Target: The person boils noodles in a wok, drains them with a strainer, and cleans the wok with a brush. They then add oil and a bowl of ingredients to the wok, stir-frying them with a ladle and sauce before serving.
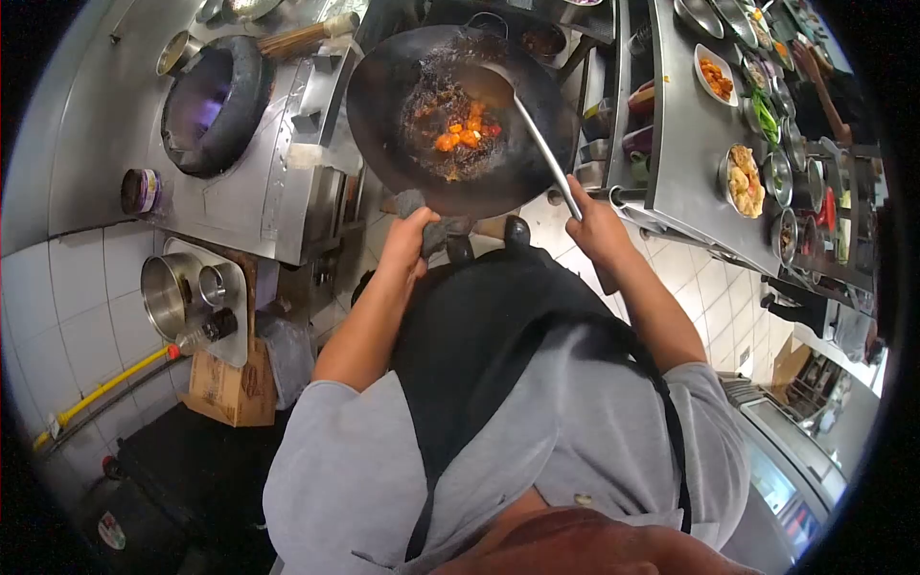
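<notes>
I hold a large black wok (383, 105) out in front of me, off the burner. My left hand (407, 244) grips its handle through a dark cloth (431, 230). Orange and red food pieces (460, 129) lie in dark sauce at the wok's middle. My right hand (594, 225) is closed on the long metal handle of a ladle (541, 139), whose bowl rests inside the wok next to the food.
A round burner (206, 105) with a blue flame sits on the steel stove at left. A bamboo brush (307, 38) lies behind it. Metal pots (172, 292) stand lower left. A steel counter (685, 144) at right carries several bowls of ingredients.
</notes>
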The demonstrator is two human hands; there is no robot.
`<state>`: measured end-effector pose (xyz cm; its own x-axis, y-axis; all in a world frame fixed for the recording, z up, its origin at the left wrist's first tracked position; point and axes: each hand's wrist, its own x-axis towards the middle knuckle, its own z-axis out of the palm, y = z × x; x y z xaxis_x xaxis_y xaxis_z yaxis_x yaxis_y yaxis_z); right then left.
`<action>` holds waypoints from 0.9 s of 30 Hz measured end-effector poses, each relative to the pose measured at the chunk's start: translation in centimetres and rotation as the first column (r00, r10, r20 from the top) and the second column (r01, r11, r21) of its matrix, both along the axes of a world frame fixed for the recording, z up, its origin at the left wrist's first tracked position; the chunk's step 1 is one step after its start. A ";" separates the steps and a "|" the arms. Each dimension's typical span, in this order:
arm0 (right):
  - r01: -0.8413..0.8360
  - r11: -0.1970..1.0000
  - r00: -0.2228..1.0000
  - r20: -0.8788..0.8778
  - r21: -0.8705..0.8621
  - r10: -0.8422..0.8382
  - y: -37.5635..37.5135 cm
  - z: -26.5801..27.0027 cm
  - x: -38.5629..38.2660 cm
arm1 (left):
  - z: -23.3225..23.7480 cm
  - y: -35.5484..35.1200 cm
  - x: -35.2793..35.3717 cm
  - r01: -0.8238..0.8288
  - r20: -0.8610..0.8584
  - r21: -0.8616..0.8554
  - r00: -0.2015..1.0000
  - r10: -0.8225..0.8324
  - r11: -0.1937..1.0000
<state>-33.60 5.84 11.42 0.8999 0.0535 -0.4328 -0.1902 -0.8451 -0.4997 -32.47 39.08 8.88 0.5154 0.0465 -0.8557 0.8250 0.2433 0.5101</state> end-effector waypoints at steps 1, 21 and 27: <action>0.052 0.989 0.996 -0.073 0.141 -0.042 -0.2 0.4 0.0 | -0.4 -0.2 0.4 0.018 -0.039 0.025 0.999 -0.017 1.000; 0.226 0.873 0.904 -0.427 0.432 -0.022 -2.3 7.2 4.0 | -1.9 1.7 -4.9 -0.112 0.034 -0.006 0.993 0.112 0.994; -0.064 0.980 0.904 -0.405 0.187 0.136 -3.5 5.9 5.8 | -3.2 1.1 -1.9 0.037 -0.084 0.182 0.996 -0.022 0.983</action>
